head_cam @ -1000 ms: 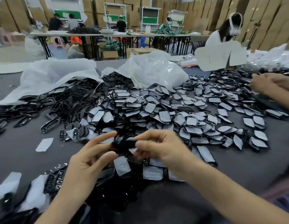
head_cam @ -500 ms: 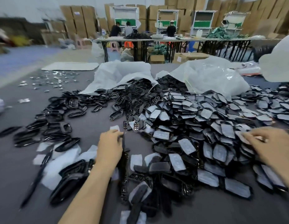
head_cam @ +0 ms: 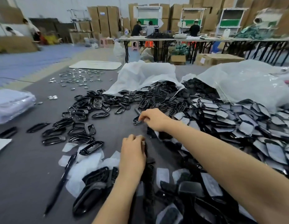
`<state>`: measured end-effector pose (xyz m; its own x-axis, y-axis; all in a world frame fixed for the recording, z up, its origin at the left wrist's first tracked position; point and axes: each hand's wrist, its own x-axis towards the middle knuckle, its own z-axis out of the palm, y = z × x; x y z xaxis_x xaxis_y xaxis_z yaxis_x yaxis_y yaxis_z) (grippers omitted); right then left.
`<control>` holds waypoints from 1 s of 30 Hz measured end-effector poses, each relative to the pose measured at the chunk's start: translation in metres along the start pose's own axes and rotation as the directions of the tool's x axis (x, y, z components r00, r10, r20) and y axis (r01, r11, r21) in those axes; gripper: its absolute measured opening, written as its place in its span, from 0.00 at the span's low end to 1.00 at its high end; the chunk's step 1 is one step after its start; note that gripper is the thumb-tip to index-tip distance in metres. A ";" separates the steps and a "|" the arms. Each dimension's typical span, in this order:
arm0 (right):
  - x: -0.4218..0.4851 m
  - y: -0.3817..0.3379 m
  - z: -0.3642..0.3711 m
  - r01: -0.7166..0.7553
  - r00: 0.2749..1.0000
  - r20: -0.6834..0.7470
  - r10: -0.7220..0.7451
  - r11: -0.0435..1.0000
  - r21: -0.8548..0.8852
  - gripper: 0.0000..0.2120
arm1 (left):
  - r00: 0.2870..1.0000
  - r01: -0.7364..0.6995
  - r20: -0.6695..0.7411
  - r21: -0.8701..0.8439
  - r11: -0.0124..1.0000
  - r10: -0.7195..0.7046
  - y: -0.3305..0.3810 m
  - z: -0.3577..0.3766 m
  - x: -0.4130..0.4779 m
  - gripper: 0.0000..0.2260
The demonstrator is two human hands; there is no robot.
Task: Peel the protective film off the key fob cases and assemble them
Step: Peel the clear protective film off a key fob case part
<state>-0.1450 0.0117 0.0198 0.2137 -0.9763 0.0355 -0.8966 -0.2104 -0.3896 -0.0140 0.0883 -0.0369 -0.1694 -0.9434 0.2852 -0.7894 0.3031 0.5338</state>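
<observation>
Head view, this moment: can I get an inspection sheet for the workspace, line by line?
Surface: dark grey table cover, largely covered with parts.
Job's things: black frames spilled centre-left; film-covered case halves heaped on the right.
Clutter: peeled film pieces, a black pen, two white plastic bags, small shiny pieces at the far left.
Hands: right hand pinches a loose frame with its fingers; left hand grips a dark case part, mostly hidden.
Cables: nothing seen.
Surroundings: stacked cardboard boxes; people at far tables.
</observation>
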 end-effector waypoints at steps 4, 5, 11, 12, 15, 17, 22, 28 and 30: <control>0.028 0.011 0.012 -0.011 0.995 0.096 0.029 0.983 -0.184 0.13 | 0.999 0.030 -0.017 -0.033 0.999 -0.030 -0.001 -0.002 0.002 0.15; 0.030 0.013 0.013 -0.015 0.994 0.100 0.035 0.981 -0.193 0.12 | 0.999 0.034 -0.022 -0.036 0.999 -0.035 0.000 -0.003 0.000 0.15; 0.027 0.018 0.016 -0.049 0.997 -0.066 0.047 0.998 -0.035 0.14 | 0.999 -0.049 0.013 0.033 0.998 0.049 0.002 0.004 -0.002 0.17; 0.029 0.016 0.015 -0.061 0.996 -0.075 0.057 0.997 -0.055 0.15 | 0.995 -0.071 0.071 0.057 0.996 0.067 0.001 0.007 -0.001 0.19; 0.035 0.011 0.018 -0.101 0.995 -0.036 0.096 0.970 -0.221 0.13 | 0.981 -0.134 0.160 0.144 0.980 0.111 0.000 0.015 0.003 0.22; 0.035 0.007 0.021 -0.103 0.995 -0.039 0.095 0.947 -0.305 0.11 | 0.984 -0.125 0.147 0.146 0.981 0.104 0.002 0.017 0.008 0.20; 0.027 -0.003 0.012 -0.068 0.997 0.002 0.076 0.911 -0.407 0.09 | 0.997 -0.004 0.083 0.042 0.999 0.000 0.009 0.007 0.029 0.11; 0.011 0.003 0.011 0.013 0.996 -0.072 -0.046 0.915 -0.402 0.13 | 0.927 0.291 0.266 -0.063 0.955 -0.265 0.024 0.008 0.064 0.13; 0.006 0.006 0.008 0.000 0.985 -0.164 -0.043 0.968 -0.250 0.12 | 0.913 0.291 0.301 -0.009 0.957 -0.275 0.028 0.011 0.069 0.14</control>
<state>-0.1457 0.0054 0.0106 0.1851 -0.9616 0.2028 -0.9650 -0.2168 -0.1474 -0.0543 0.0300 -0.0113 -0.1153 -0.9853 -0.1264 -0.7994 0.0165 0.6006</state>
